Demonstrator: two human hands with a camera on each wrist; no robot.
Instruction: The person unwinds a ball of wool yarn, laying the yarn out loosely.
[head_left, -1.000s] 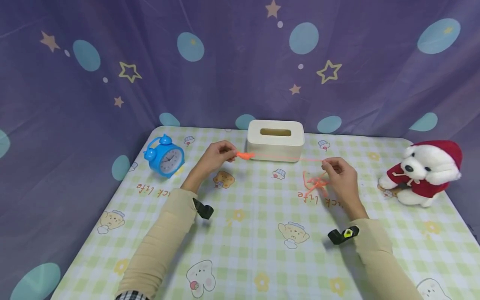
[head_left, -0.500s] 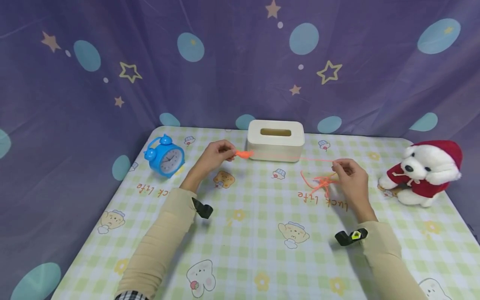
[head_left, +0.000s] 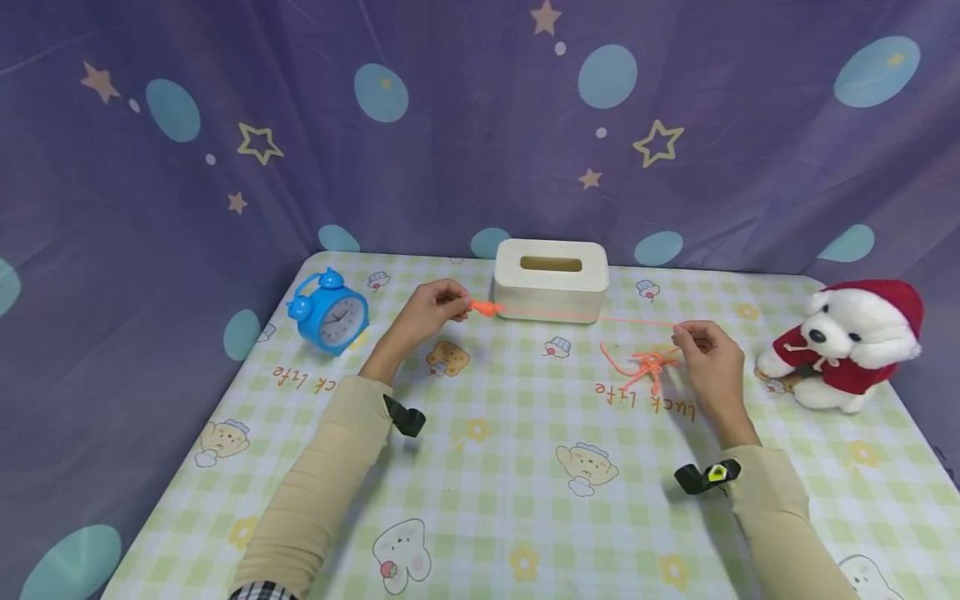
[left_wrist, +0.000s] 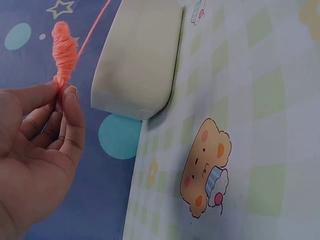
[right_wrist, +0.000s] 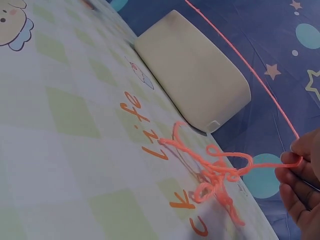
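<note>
Between thumb and fingertips, my left hand pinches one end of a small wound bundle of orange yarn. From that bundle a single strand runs taut across the front of the tissue box to my right hand, which pinches it between thumb and fingers. Below the right hand hangs a loose tangle of the same yarn, joined to the pinched strand. Whether the tangle touches the tablecloth is hard to tell.
A cream tissue box stands at the back middle of the table. To the left is a blue alarm clock. A white plush dog in red sits at the right. A purple curtain hangs behind the checked tablecloth.
My right hand has moved to the right, drawing the strand longer, and the loose tangle has shifted right with it. The left hand stays almost in place, still pinching the bundle.
</note>
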